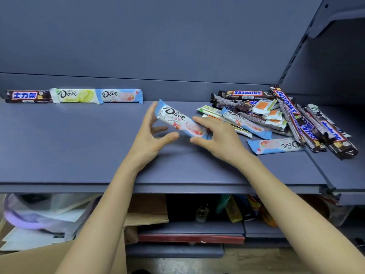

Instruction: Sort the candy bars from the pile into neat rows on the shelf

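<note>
Bare forearms (102, 214) come up from the bottom edge and meet over the front half of a blue-grey shelf (79, 147). Between the hands is a strawberry Dove bar (177, 119) in a white, pink and light-blue wrapper. It is tilted, with its upper-left end further back than its lower-right end.

The right hand (217, 141) pinches the bar's lower-right end, with the forefinger lying over the top and the thumb beneath. The left hand (154, 133) is spread wide. Its fingertips rest against the bar's upper-left end, and its thumb reaches out below, apart from the wrapper.

Along the back wall at the left, three bars lie end to end in a row. A dark brown Snickers bar with Chinese lettering (28, 96) comes first, then a green Dove bar (73, 95), then a second strawberry Dove bar (120, 95). Each touches its neighbour.

At the right of the shelf sits the pile (276, 117), a loose heap of Snickers bars, Dove bars and small white-and-orange packets crossing one another at all angles. At its front edge a further strawberry Dove bar (276, 146) lies flat with its lettering upside down.

Behind the pile a slotted upright post (296, 54) rises at the right. Under the shelf are brown cardboard (146, 210) and a blurred plastic bag (39, 210).
</note>
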Action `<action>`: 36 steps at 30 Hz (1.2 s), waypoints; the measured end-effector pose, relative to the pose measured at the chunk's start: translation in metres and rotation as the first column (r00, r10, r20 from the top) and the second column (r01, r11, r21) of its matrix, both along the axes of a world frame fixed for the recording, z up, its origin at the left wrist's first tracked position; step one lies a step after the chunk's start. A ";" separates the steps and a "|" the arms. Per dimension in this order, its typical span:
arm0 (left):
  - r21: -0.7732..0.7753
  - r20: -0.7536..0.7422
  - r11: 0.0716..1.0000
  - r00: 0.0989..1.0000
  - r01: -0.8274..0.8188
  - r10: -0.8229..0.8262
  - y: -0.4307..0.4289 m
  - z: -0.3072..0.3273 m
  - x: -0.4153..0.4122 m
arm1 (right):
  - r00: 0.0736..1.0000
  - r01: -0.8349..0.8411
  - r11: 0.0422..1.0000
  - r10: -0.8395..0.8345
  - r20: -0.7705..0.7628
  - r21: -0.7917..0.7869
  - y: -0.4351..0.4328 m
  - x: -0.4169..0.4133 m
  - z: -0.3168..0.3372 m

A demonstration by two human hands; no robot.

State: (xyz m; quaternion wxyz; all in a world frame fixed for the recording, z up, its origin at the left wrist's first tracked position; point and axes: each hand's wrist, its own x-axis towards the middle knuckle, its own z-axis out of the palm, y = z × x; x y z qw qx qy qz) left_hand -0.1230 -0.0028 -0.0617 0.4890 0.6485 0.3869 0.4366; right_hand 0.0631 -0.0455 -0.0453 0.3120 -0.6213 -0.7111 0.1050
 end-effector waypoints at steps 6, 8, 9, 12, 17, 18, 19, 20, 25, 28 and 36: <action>0.340 -0.355 0.938 0.915 -0.066 0.193 0.008 -0.002 -0.038 | 0.968 -0.078 0.962 0.009 0.252 0.263 0.016 -0.010 -0.015; 0.438 -0.420 0.899 0.876 -0.034 0.238 0.012 -0.004 -0.045 | 0.942 -0.122 0.946 0.015 0.334 0.301 0.024 -0.020 -0.016; 0.473 -0.427 0.881 0.865 -0.034 0.263 0.014 -0.005 -0.050 | 0.932 -0.141 0.941 0.021 0.362 0.307 0.028 -0.025 -0.016; 0.541 -0.420 0.839 0.845 -0.060 0.332 0.021 -0.007 -0.066 | 0.911 -0.194 0.933 0.057 0.409 0.302 0.039 -0.038 -0.017; 0.610 -0.423 0.791 0.827 -0.043 0.371 0.033 -0.013 -0.091 | 0.898 -0.219 0.929 0.072 0.433 0.299 0.058 -0.062 -0.020; 0.624 -0.413 0.780 0.828 -0.046 0.379 0.035 -0.013 -0.095 | 0.900 -0.211 0.930 0.064 0.432 0.302 0.060 -0.069 -0.019; 0.645 -0.401 0.762 0.827 -0.049 0.393 0.037 -0.014 -0.099 | 0.900 -0.208 0.928 0.058 0.433 0.309 0.062 -0.077 -0.018; 0.671 -0.388 0.740 0.827 -0.051 0.408 0.039 -0.015 -0.102 | 0.897 -0.213 0.925 0.058 0.438 0.313 0.064 -0.086 -0.016; 0.703 -0.389 0.707 0.795 -0.070 0.466 0.046 -0.022 -0.123 | 0.938 -0.279 0.949 0.236 0.253 0.147 0.081 -0.125 -0.005; 0.641 -0.448 0.761 0.760 -0.094 0.471 0.053 -0.024 -0.139 | 0.963 -0.246 0.969 0.243 0.116 0.020 0.095 -0.145 -0.004; 0.368 -0.712 0.906 0.563 -0.209 0.419 0.072 -0.023 -0.176 | 0.992 -0.062 0.998 0.060 0.115 0.017 0.145 -0.181 -0.010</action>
